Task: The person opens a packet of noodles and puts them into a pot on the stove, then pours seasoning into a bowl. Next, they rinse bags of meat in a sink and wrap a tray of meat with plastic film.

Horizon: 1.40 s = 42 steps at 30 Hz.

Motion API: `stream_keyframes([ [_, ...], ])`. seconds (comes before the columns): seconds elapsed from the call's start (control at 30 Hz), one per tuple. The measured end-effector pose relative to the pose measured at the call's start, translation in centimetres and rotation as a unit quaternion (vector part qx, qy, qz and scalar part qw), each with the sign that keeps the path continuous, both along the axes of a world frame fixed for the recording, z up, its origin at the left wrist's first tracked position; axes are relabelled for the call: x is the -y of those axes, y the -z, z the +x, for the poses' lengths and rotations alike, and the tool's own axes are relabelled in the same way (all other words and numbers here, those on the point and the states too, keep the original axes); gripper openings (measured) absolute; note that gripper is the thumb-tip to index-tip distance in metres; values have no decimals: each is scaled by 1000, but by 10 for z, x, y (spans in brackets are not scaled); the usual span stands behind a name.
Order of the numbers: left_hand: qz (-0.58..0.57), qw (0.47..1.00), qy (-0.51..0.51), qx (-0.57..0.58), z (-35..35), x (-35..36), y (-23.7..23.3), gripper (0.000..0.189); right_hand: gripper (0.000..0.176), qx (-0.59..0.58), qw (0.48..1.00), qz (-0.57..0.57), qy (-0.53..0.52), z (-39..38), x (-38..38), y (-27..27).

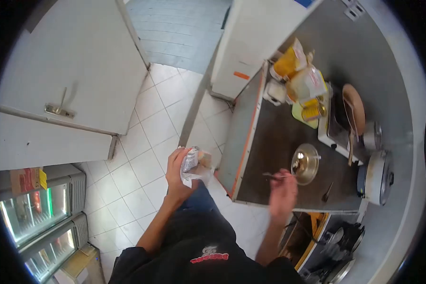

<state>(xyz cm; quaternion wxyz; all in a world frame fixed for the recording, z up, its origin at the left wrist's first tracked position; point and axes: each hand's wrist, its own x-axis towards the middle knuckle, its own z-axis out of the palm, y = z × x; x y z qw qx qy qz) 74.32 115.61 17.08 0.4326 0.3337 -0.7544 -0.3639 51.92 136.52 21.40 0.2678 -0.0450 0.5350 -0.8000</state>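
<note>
My left hand (176,171) is wrapped round a crumpled, partly clear packet (199,164) with silver print, held over the floor in front of my body. Something pale tan shows through the packet's side. Blurred by motion, my right hand (283,196) is closed on a thin dark utensil (271,175) whose end points left; its kind is unclear. Just beyond that hand, a shiny round bowl (309,165) stands on the dark counter (270,146), with a small dark patch inside. A small dark utensil (327,193) lies to the bowl's right.
Bags of yellow food (289,61) and a yellow can (313,112) stand at the counter's far end. Along the wall are a white stove (333,137), a brown pan (354,109) and a lidded pot (377,177). Glass-front coolers (38,206) stand at left.
</note>
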Motion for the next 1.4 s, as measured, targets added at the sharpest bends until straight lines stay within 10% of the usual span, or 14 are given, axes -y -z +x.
stream_keyframes([
  [0.4, -43, 996, -80, 13, -93, 318, 37, 68, 22, -437, 844, 202, -238, 19, 456, 28],
  [0.77, 235, 944, -206, -105, -218, 732, 61, 54, 20, -290, 890, 172, -309, -156, 851, -17],
  [0.97, 65, 926, -373, -3, -247, 1043, 147, 36, 19, -262, 860, 189, -396, -228, 1091, 53],
  [1.07, 30, 862, -506, 5, -236, 1226, 186, 37, 19, -366, 826, 210, -375, -285, 1231, 105],
  [1.2, 28, 713, -690, -122, -171, 1489, 224, 37, 23, -225, 839, 363, -337, -392, 1380, 204],
  [1.3, 13, 614, -779, -125, -86, 1659, 181, 42, 19, -200, 781, 463, -367, -510, 1403, 292],
  [1.4, 0, 561, -819, -121, 3, 1815, 162, 87, 23, -187, 684, 576, -407, -557, 1467, 330],
])
